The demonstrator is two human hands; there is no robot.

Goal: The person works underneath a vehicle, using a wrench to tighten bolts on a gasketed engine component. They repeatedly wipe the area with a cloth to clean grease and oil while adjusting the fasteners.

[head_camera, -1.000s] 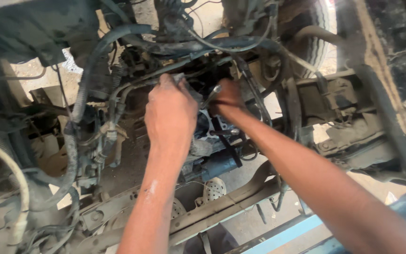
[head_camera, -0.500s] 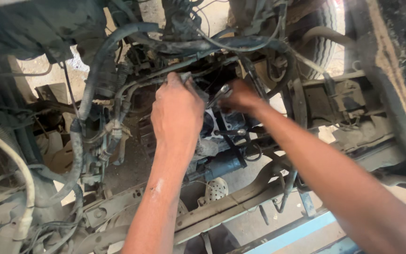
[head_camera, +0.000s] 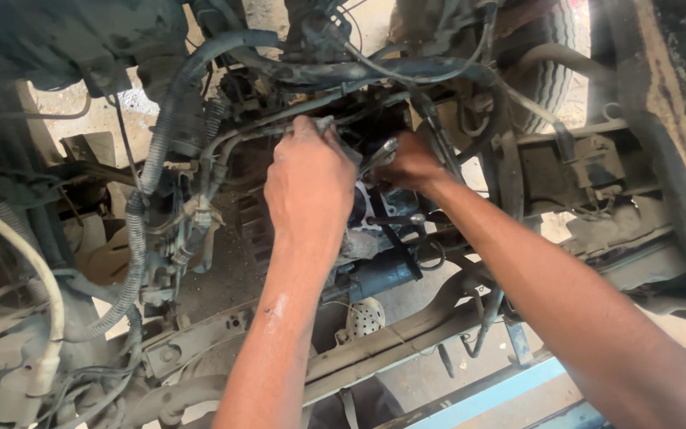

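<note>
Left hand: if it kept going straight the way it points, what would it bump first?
Probably the grey hoses right at the left hand's fingertips, which already seem to touch them; depth is hard to judge.

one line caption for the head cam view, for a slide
Two bare hands, left hand and right hand, work a metal wrench amid grimy engine hoses.

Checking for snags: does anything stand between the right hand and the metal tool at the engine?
No. The right hand already touches the metal tool, beside the left hand. Black hoses cross just above them, not between.
</note>
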